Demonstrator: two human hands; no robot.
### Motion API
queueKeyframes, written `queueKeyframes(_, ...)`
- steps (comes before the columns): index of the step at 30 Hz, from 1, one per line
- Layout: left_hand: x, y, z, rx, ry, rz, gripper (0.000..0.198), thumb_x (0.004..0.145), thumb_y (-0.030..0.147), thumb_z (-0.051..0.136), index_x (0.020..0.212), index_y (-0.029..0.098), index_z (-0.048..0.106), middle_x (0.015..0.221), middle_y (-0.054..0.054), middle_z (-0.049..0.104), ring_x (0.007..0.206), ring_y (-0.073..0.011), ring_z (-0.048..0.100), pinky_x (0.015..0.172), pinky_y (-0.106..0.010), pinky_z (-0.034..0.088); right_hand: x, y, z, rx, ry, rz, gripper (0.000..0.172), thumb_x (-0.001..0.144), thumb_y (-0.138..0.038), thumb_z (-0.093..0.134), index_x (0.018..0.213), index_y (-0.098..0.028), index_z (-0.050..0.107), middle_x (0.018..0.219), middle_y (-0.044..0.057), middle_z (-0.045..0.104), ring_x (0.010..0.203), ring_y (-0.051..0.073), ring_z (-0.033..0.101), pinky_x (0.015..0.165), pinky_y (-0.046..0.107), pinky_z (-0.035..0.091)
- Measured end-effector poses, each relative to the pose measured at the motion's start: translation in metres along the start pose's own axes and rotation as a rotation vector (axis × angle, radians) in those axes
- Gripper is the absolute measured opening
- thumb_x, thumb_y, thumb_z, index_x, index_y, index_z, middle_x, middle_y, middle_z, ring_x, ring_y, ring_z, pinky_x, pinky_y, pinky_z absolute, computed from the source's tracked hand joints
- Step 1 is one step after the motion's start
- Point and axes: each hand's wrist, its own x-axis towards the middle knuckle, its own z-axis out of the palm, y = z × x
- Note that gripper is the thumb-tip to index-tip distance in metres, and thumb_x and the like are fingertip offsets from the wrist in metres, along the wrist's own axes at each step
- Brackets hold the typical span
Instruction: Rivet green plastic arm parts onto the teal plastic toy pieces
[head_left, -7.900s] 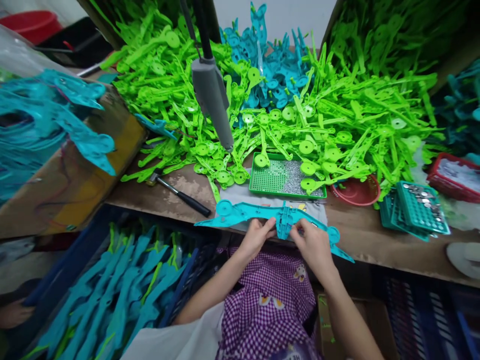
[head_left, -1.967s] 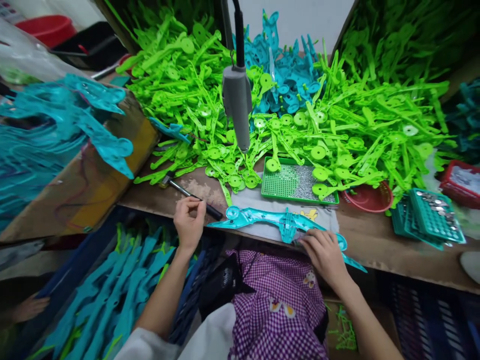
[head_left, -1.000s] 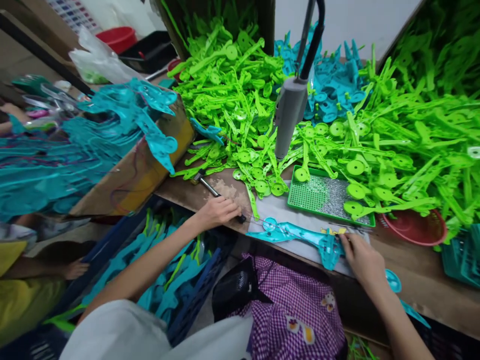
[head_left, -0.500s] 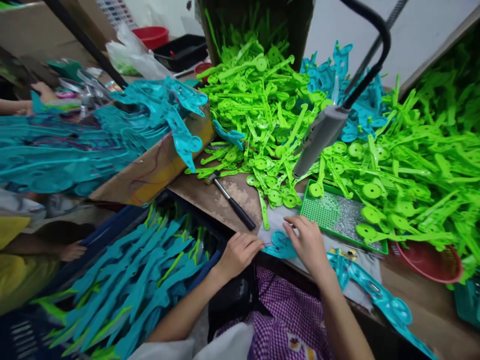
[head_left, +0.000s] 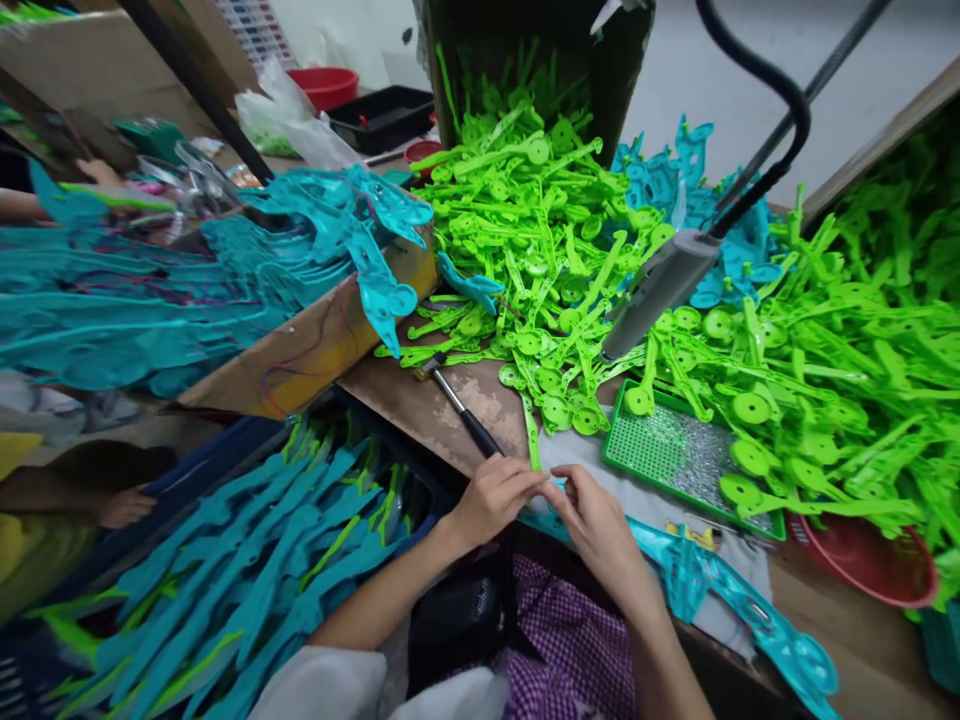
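My left hand [head_left: 501,497] and my right hand [head_left: 600,525] meet fingertip to fingertip at the table's front edge. Both are pinched closed; what lies between the fingers is too small or hidden to name. Beneath them and to the right stretches a long blue plastic part [head_left: 750,603], its left end partly covered by my hands. Just beyond my left hand lies a hammer [head_left: 463,408] with a dark handle. A green perforated tray [head_left: 643,445] holding many small metal pieces sits beyond my right hand.
Bright green plastic arms [head_left: 540,260] heap across the table. Above them hangs a grey cylindrical tool [head_left: 661,292] on a cable. A red basket [head_left: 870,570] stands at right. Blue parts [head_left: 277,570] fill a crate at left, below a cardboard box [head_left: 330,350]. A co-worker's hand [head_left: 126,507] is beside it.
My hands have come together, with the right moving left towards the left. The blue part's round end is now mostly covered. The whole view has shifted slightly.
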Motion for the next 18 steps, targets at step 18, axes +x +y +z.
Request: queueKeyframes(18,0.041,-0.003,0.028,-0.032,-0.228,-0.306,0.028,0.084,0.039,0.064,0.105,0.021,0.066,0.106,-0.007,0.059,0.091,-0.0184,0.062,0.083,-0.033,0.052,-0.036,0.04,-0.015,0.271,0.32,0.108,0.035,0.09,-0.048,0.049,0.092,-0.018,0.067,0.07,0.002,0.065,0.062,0.015,0.058,0.061,0.025,0.045)
